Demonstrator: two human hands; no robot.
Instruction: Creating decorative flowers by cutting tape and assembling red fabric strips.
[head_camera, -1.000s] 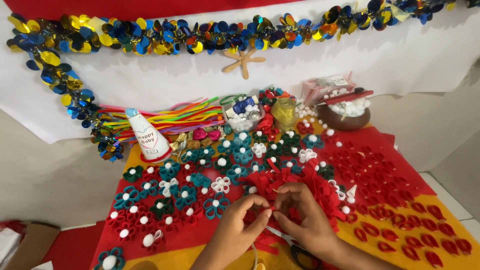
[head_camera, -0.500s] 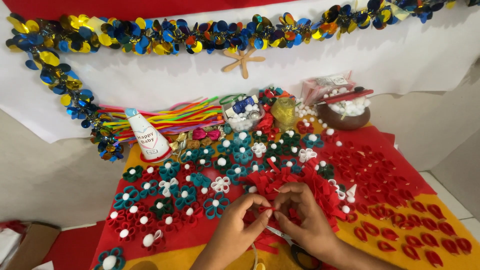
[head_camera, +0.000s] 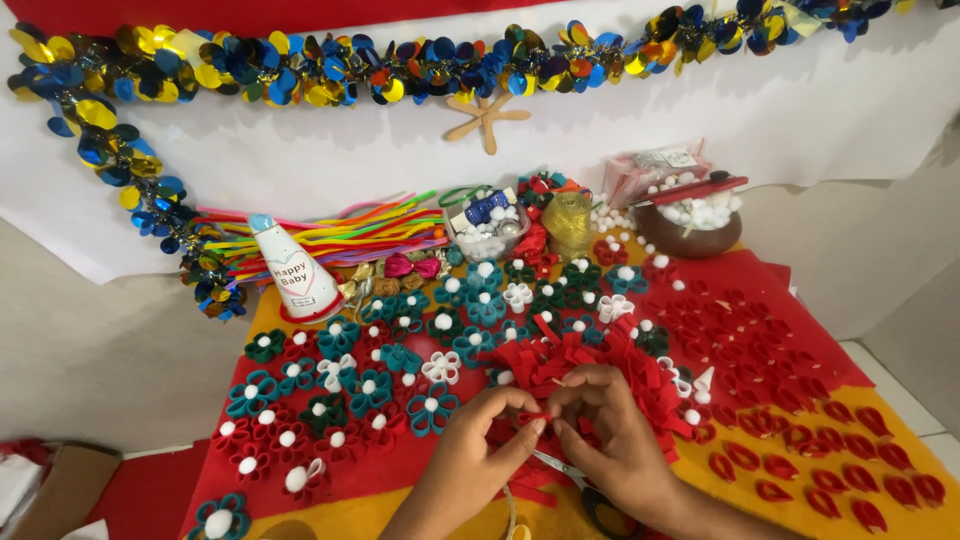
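Pinching a red felt strip (head_camera: 533, 417) between both hands' fingertips.
Left hand (head_camera: 478, 447) and right hand (head_camera: 608, 440) clamp it above the soft, looped red felt petals (head_camera: 610, 365).

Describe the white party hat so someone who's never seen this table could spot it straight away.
Start at the shiny blue and gold garland hanging down the white wall on the left. Where it ends, a bundle of bright pipe cleaners lies on the table, and the party hat leans against it. It is the only white cone, tipped pale blue, rimmed red, far taller than the flat felt flowers nearby.
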